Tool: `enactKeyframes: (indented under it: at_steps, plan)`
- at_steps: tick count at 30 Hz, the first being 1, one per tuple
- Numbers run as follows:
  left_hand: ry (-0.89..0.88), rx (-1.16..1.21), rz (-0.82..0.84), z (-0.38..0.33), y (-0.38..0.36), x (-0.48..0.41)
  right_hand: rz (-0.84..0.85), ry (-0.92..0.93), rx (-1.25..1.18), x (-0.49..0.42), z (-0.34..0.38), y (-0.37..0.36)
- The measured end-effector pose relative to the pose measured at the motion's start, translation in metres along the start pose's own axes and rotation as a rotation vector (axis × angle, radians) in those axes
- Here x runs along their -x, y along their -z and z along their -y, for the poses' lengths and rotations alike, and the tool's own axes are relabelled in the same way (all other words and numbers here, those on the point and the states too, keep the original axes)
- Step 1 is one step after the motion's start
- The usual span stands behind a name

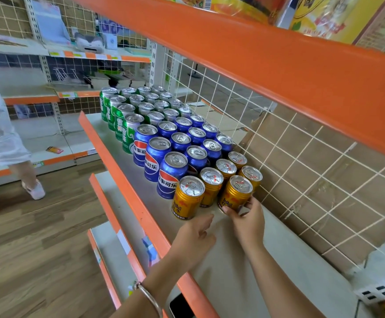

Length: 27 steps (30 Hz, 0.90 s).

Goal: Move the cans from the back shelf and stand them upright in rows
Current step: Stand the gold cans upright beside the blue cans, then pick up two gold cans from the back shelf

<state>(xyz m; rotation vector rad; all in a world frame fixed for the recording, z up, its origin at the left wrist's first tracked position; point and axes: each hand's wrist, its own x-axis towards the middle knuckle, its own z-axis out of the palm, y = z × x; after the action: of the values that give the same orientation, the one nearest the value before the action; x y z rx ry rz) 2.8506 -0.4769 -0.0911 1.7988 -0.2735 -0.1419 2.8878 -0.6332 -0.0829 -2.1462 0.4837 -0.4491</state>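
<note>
Shelf (pixel 244 271) with upright rows of green cans (pixel 118 111), blue cans (pixel 164 154), gold cans (pixel 226 167), right hand (pixel 247 220) gripping the nearest gold can (pixel 234 196), left hand (pixel 196 235) loose near the front edge, possibly touching another.

Before you, the shelf (pixel 244 260) is a pale beige board with an orange front lip (pixel 122 177) and a white wire grid (pixel 301 157) along its back. Upright on it in tight rows stand green cans (pixel 127 125) at the far end, blue cans (pixel 180 145) just beside them in the middle, and gold cans (pixel 210 187) nearest you.
</note>
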Motion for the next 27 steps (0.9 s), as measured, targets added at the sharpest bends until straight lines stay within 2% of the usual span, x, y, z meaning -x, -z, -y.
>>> enactKeyframes:
  at_steps: [5, 12, 15, 18, 23, 27]
  plan:
    - [0.000, -0.044, 0.062, 0.004, 0.001, -0.005, -0.045, -0.076, 0.055, 0.000, 0.007, 0.000]
    - [0.061, 0.011, 0.055, -0.001, 0.002, -0.004, 0.091, -0.058, 0.158, -0.002, 0.009, 0.011]
    - [0.042, 0.014, 0.030, -0.005, 0.000, -0.003, 0.088, -0.048, 0.110, 0.003, 0.008, 0.020]
    - [0.095, 0.022, -0.023, -0.010, -0.003, -0.003, 0.092, -0.036, 0.028, 0.016, 0.013, 0.031]
    - [0.075, -0.046, -0.016, -0.030, -0.014, 0.008, 0.206, -0.035, -0.081, 0.048, 0.009, 0.065]
    - [0.094, 0.015, 0.015, -0.047, -0.026, 0.017, 0.271, -0.031, -0.128, 0.074, 0.008, 0.103]
